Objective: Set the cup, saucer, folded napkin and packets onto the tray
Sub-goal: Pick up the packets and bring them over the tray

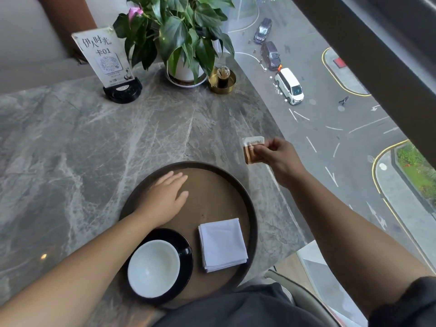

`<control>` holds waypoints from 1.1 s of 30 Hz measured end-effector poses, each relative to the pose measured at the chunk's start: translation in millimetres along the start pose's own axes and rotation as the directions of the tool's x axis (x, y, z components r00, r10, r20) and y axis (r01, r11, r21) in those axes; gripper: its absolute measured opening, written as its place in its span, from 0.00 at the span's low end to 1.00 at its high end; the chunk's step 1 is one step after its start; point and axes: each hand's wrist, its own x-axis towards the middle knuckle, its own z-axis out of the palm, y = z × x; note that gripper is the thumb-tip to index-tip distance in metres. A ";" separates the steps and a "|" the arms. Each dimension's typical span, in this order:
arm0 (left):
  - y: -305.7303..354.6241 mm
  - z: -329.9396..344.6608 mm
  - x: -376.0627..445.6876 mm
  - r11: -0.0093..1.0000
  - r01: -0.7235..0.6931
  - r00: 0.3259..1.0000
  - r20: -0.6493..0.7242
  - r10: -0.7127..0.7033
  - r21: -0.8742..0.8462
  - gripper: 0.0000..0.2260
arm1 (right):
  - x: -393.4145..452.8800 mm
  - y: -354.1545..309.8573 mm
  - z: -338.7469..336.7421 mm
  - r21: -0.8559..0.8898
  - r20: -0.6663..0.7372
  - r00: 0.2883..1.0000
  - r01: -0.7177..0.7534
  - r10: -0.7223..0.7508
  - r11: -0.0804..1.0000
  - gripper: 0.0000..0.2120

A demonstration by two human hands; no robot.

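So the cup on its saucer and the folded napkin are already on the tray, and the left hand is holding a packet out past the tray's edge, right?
Nearly. The packet is held in the right hand, not the left. In the head view, the left hand lies flat on the tray. The rest stands: the cup on its saucer and the folded napkin are on the tray.

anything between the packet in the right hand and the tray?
Nothing visible. The right hand holds the packet just beyond the tray rim. Bare tray floor lies between the left hand and the napkin.
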 end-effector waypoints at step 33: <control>56.5 24.9 22.2 0.698 0.314 0.949 0.194 -0.249 -0.643 0.05 | -62.7 53.0 59.2 -0.124 0.124 0.930 -0.330 0.345 0.936 0.02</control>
